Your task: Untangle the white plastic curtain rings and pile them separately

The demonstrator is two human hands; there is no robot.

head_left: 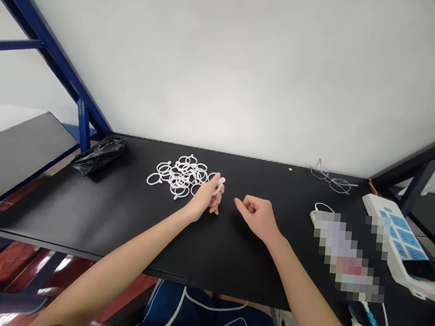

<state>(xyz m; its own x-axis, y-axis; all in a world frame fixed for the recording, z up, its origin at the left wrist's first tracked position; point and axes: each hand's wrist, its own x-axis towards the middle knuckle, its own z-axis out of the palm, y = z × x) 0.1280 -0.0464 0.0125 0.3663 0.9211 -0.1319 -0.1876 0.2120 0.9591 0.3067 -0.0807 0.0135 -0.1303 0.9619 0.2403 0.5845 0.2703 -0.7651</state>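
A pile of white plastic curtain rings [180, 186], each with a small eyelet, lies on the black tabletop [122, 210]. At the pile's right edge is my left hand [205, 198], its thumb and fingers closed on one white curtain ring [220, 184] whose eyelet points up; part of that ring is hidden by the fingers. A short way to the right, my right hand [260, 216] hovers over or rests on the table in a loose fist, with the thumb reaching left. Nothing shows in its fingers.
A crumpled black plastic bag [99, 157] lies at the far left. On the right are wire-framed glasses [330, 180], a blurred-out phone [346, 260] on a cable and a white power strip [401, 240]. A white wall [248, 74] stands behind the table.
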